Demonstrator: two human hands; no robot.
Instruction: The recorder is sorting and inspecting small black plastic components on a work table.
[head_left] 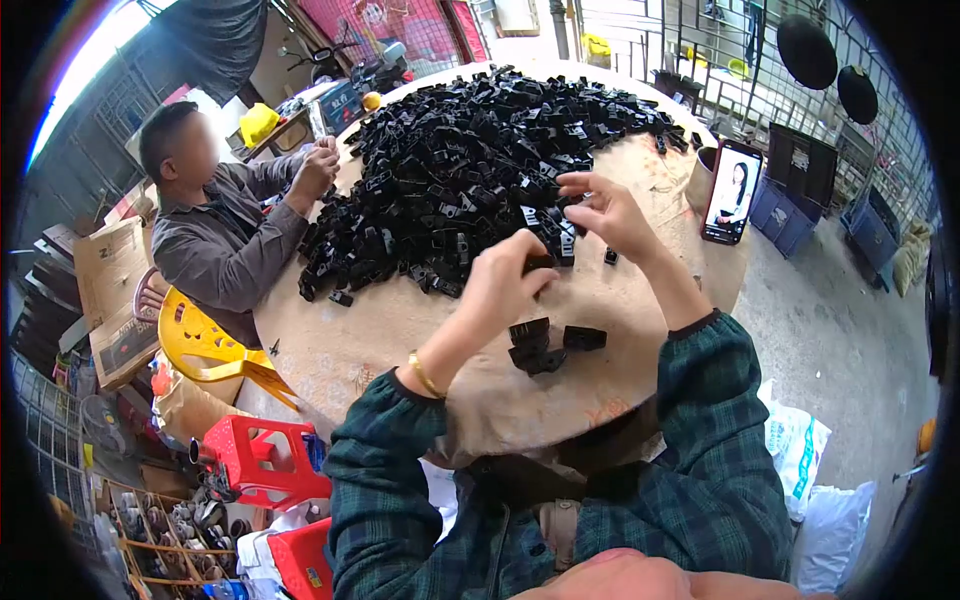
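- I see left hand (500, 280) and right hand (612, 218) apart, fingers curled at the heap of small black plastic pieces (450, 180); can't tell either grip.
- Heap points every way; loose black oblong piece (585, 338) lies long axis left-right.
- Tan-covered round table (620, 375), grey floor (820, 310), yellow plastic chair (195, 340).

Black parts (450, 165), green plaid sleeves (712, 410)

I see plaid sleeves (385, 480), green and navy, at seven and four o'clock, with gathered cuffs (693, 326). A gold bangle (426, 377) rings the left wrist (440, 358).
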